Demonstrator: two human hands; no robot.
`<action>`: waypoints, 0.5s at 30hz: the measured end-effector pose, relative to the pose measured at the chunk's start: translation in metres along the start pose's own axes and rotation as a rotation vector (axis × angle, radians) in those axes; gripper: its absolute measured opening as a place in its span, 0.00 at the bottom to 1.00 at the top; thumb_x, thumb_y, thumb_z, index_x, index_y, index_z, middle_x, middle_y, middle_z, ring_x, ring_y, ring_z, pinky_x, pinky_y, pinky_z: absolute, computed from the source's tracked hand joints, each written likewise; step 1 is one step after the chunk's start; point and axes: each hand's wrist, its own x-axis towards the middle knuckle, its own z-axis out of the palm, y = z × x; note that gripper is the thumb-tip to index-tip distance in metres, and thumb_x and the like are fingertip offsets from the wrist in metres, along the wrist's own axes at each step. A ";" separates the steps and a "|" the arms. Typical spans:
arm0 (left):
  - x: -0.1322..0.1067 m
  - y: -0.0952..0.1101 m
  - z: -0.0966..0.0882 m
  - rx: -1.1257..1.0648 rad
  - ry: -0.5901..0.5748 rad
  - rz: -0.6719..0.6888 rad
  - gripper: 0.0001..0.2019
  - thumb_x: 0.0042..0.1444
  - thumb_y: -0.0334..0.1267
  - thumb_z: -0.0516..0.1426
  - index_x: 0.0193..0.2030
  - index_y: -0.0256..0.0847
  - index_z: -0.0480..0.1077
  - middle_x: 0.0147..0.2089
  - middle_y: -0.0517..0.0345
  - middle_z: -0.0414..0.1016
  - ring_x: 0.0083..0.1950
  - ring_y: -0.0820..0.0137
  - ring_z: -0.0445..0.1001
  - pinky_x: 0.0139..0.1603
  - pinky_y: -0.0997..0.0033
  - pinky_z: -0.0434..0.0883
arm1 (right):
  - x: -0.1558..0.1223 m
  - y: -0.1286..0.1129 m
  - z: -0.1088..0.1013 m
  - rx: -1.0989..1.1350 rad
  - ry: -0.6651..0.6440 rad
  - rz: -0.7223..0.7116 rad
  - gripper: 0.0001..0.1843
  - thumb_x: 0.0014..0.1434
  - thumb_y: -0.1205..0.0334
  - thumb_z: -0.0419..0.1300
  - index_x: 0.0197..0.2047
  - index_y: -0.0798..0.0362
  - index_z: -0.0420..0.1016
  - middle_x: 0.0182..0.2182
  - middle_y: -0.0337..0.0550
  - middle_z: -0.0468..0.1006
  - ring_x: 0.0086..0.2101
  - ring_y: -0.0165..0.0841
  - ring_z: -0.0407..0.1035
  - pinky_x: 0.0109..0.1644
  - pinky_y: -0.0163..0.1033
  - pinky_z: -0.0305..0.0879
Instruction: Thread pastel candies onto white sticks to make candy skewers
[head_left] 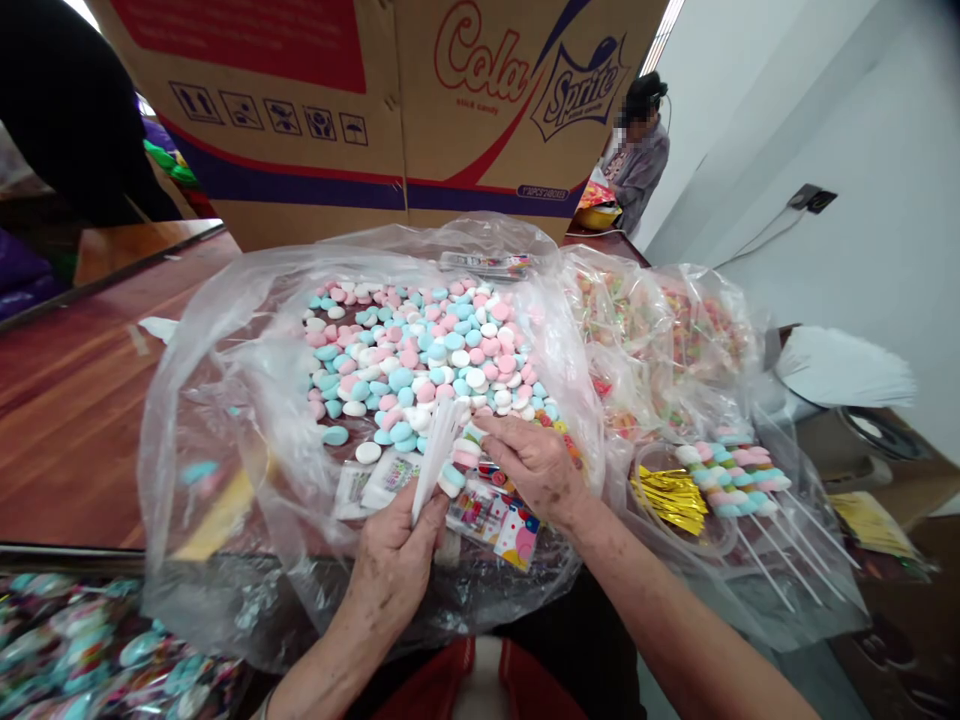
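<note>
I cannot make out what lies under my right hand (534, 462); its fingers curl down and pinch among the candies, but the piece itself is hidden. My left hand (395, 560) pinches a narrow clear sleeve (437, 450), standing upright, with a marshmallow (451, 479) at its side. Beyond both hands, the big plastic bag (225, 400) holds pink, blue and white marshmallows (420, 350). Right of my right hand, finished skewers (731, 475) lie beside gold twist ties (671, 497). The bag of sweets (660, 340) further right is blurred.
</note>
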 end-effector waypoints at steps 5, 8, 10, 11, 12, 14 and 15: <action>0.000 0.000 0.000 -0.035 -0.025 -0.010 0.15 0.62 0.50 0.55 0.38 0.40 0.71 0.22 0.67 0.59 0.24 0.73 0.55 0.23 0.74 0.53 | -0.002 0.003 -0.004 0.000 -0.025 -0.035 0.17 0.64 0.63 0.54 0.52 0.49 0.79 0.48 0.44 0.81 0.49 0.35 0.76 0.55 0.41 0.70; 0.000 0.002 0.001 -0.048 -0.005 -0.025 0.15 0.60 0.51 0.56 0.35 0.40 0.71 0.21 0.66 0.60 0.23 0.74 0.55 0.22 0.75 0.52 | -0.005 0.000 -0.004 0.061 -0.034 -0.009 0.16 0.64 0.63 0.54 0.51 0.49 0.79 0.49 0.45 0.81 0.50 0.36 0.75 0.58 0.42 0.68; -0.001 0.005 0.001 -0.072 0.012 -0.054 0.17 0.59 0.52 0.57 0.31 0.40 0.70 0.20 0.66 0.62 0.21 0.75 0.56 0.20 0.75 0.52 | -0.007 -0.005 -0.002 0.210 -0.026 0.054 0.20 0.63 0.62 0.56 0.58 0.48 0.74 0.53 0.45 0.78 0.52 0.36 0.73 0.59 0.43 0.68; -0.001 0.008 0.001 -0.081 0.020 -0.068 0.18 0.58 0.53 0.57 0.29 0.40 0.69 0.19 0.66 0.62 0.20 0.75 0.56 0.20 0.75 0.53 | -0.009 -0.009 0.000 0.339 -0.016 0.096 0.25 0.63 0.62 0.57 0.63 0.46 0.68 0.56 0.45 0.76 0.52 0.36 0.73 0.59 0.44 0.68; -0.002 0.011 0.001 -0.086 0.027 -0.078 0.18 0.57 0.54 0.57 0.28 0.40 0.69 0.18 0.66 0.62 0.19 0.74 0.57 0.20 0.75 0.54 | -0.010 -0.013 0.002 0.490 0.005 0.144 0.31 0.62 0.61 0.59 0.67 0.44 0.60 0.59 0.45 0.73 0.52 0.36 0.73 0.58 0.44 0.69; -0.002 0.019 0.002 -0.076 0.035 -0.082 0.18 0.56 0.54 0.58 0.29 0.39 0.70 0.18 0.65 0.65 0.19 0.73 0.60 0.21 0.75 0.58 | -0.010 -0.021 0.007 0.794 0.062 0.244 0.44 0.58 0.59 0.64 0.71 0.41 0.46 0.60 0.45 0.71 0.51 0.35 0.73 0.55 0.43 0.71; -0.002 0.022 0.002 -0.062 0.035 -0.070 0.18 0.56 0.54 0.58 0.29 0.39 0.71 0.19 0.64 0.67 0.20 0.73 0.62 0.22 0.74 0.60 | -0.009 -0.025 0.009 0.912 0.084 0.291 0.47 0.56 0.59 0.66 0.71 0.41 0.44 0.59 0.45 0.72 0.50 0.35 0.73 0.54 0.42 0.72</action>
